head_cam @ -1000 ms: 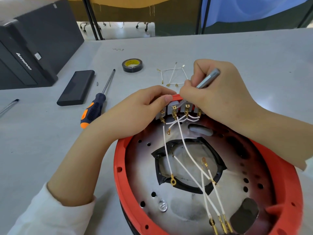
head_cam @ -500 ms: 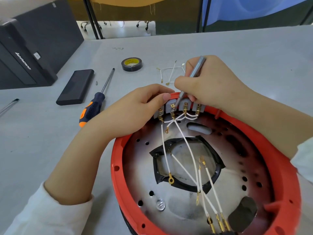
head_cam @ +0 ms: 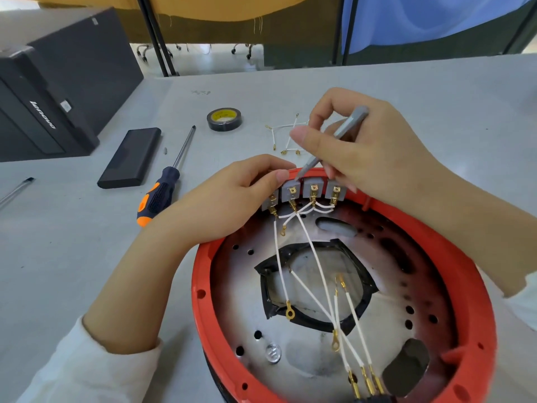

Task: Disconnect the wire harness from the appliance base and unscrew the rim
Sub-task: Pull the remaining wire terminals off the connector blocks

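Observation:
The appliance base has a red rim (head_cam: 200, 292) around a metal plate (head_cam: 247, 301) and lies on the grey table in front of me. White wires with gold terminals (head_cam: 316, 269) run from a row of grey terminal blocks (head_cam: 311, 189) at the rim's far edge. My left hand (head_cam: 229, 199) grips the leftmost block, thumb on top. My right hand (head_cam: 357, 152) holds a thin grey screwdriver (head_cam: 348, 123), its tip touching the second block from the left.
An orange-and-black screwdriver (head_cam: 162, 190), a black slab (head_cam: 130, 157) and a roll of black tape (head_cam: 224, 119) lie at the left and far side. Loose white wires (head_cam: 286, 135) lie beyond the rim. A black computer case (head_cam: 52, 82) stands at far left.
My right hand has lifted and turned, so the grey screwdriver now stands steeper and its tip has shifted left along the terminal blocks. My left hand has stayed on the leftmost block.

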Action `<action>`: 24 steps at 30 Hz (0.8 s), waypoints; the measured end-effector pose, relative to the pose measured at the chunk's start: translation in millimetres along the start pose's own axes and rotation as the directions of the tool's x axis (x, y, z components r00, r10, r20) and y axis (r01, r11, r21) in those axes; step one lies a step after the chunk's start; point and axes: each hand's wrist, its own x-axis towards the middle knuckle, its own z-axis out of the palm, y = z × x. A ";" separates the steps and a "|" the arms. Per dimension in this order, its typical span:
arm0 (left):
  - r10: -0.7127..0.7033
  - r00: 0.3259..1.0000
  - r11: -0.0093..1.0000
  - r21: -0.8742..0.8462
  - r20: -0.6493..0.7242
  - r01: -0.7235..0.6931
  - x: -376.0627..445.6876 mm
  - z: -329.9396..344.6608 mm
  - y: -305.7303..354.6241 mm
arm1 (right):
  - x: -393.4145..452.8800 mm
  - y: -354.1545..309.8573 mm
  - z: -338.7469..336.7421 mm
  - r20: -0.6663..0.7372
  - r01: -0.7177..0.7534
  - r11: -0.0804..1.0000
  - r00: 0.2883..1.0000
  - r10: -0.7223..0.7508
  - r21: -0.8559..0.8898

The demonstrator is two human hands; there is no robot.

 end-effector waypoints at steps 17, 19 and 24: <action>-0.015 1.000 1.000 -0.002 -0.001 0.015 1.1 0.4 -0.5 | -39.5 -23.0 5.9 0.375 0.089 0.821 0.914 0.158 -0.564; -0.018 1.000 1.000 0.000 -0.005 0.018 0.8 0.1 -0.8 | -39.8 -24.5 4.3 0.380 0.034 0.886 0.910 0.164 -0.463; -0.012 1.000 1.000 -0.017 -0.002 0.012 0.7 -0.8 -0.7 | -31.6 -34.8 -13.9 0.408 -0.177 0.983 0.894 0.184 -0.056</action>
